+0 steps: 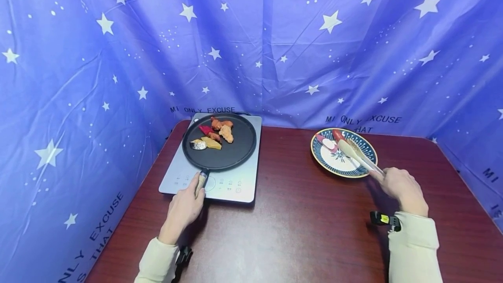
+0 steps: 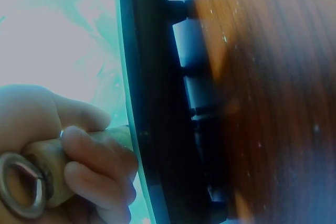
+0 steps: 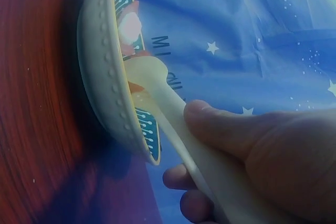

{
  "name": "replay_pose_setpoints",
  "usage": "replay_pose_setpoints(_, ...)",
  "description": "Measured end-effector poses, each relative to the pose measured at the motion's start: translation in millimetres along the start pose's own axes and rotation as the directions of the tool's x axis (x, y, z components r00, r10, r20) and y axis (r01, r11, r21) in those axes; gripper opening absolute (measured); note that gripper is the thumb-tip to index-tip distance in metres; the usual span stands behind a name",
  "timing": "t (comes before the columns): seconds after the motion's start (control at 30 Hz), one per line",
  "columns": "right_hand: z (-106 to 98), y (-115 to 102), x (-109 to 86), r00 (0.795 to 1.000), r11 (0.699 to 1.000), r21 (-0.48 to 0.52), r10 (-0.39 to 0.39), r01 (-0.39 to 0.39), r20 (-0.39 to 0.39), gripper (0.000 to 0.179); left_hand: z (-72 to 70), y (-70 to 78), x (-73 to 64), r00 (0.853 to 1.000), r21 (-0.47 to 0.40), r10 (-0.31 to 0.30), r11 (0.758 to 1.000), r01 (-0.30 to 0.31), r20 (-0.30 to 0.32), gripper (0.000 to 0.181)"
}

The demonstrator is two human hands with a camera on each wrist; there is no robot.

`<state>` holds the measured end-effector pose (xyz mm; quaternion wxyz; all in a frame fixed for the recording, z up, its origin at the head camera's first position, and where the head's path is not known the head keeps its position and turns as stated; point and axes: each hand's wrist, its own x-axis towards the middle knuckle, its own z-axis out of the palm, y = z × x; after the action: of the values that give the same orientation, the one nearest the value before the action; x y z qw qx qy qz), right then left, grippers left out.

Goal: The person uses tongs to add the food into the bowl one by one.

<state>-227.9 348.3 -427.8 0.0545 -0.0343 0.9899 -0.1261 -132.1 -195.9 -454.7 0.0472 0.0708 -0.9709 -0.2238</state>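
Note:
My left hand grips the wooden handle of a flat black pan; a metal ring hangs at the handle's end. Several food pieces lie in the pan, among them a golden fried piece, a yellow piece and a silvery piece. Over on the right, my right hand holds pale tongs, thumb on one arm. Their tips reach inside a blue-patterned plate, close to a red sausage-like piece. A pink-and-white piece lies beside them.
Under the pan is a silver induction cooktop on the left of the dark red table. A blue star-printed curtain stands behind the table and along both sides. Each wrist wears a black strap.

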Motion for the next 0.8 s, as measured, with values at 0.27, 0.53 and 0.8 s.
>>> replay_pose_setpoints(0.27,-1,3,-4.4,0.999,0.999,0.018,-0.045,0.045,0.004,0.054,-0.4,1.2,-1.0,1.0,-0.006,-0.003,1.0,0.003,-0.001,0.054)
replay_pose_setpoints(0.53,-4,5,-10.4,0.998,0.998,0.039,-0.047,0.045,0.036,0.059,-0.6,0.6,-1.1,1.0,-0.001,0.003,1.0,-0.003,-0.001,0.054)
replay_pose_setpoints(0.8,-5,9,-16.4,0.998,0.997,0.055,-0.053,0.05,0.046,0.061,-0.8,0.8,-1.3,1.0,-0.006,0.006,1.0,-0.006,-0.002,0.054)
